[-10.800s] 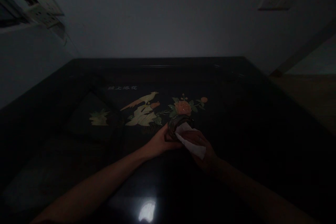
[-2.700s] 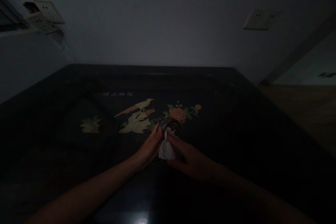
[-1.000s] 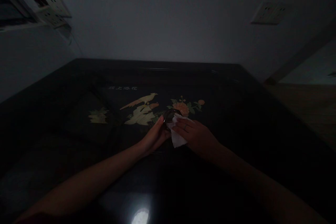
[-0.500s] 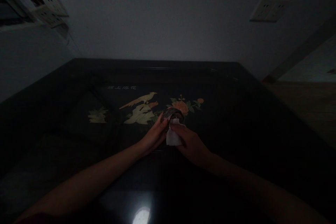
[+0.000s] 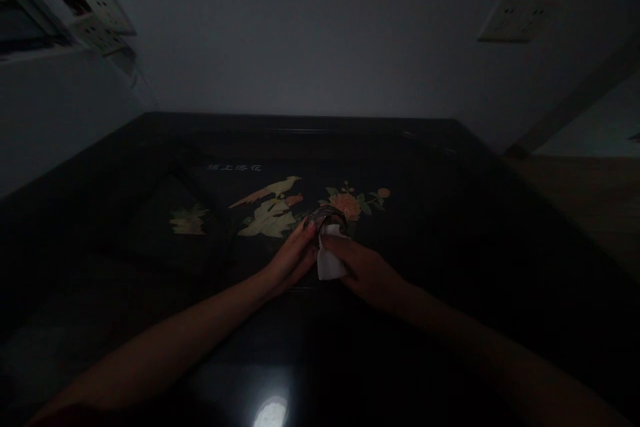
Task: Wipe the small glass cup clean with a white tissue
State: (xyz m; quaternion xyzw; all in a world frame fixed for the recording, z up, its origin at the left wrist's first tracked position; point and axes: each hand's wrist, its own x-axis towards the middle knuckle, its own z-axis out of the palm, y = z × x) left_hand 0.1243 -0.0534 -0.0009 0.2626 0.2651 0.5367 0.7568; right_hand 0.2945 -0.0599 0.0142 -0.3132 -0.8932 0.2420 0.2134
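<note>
In dim light a small round glass object (image 5: 327, 217) stands on a glossy black table (image 5: 450, 227) inlaid with a bird and flowers. My left hand (image 5: 290, 259) curls round the left side of the glass object and holds it. My right hand (image 5: 365, 268) pinches a white tissue (image 5: 330, 260) and presses it against the near side of that object. Both forearms reach in from the bottom of the view. What the glass object is exactly I cannot make out.
The inlaid bird and flower picture (image 5: 285, 207) lies just beyond my hands. Wall sockets (image 5: 515, 19) sit on the grey wall at the right, and more sockets (image 5: 100, 20) at the upper left. A wooden floor (image 5: 590, 200) shows past the table's right edge.
My right hand has kept shifting the tissue around the glass object, from its right side to its near side. My left hand has stayed on the object throughout.
</note>
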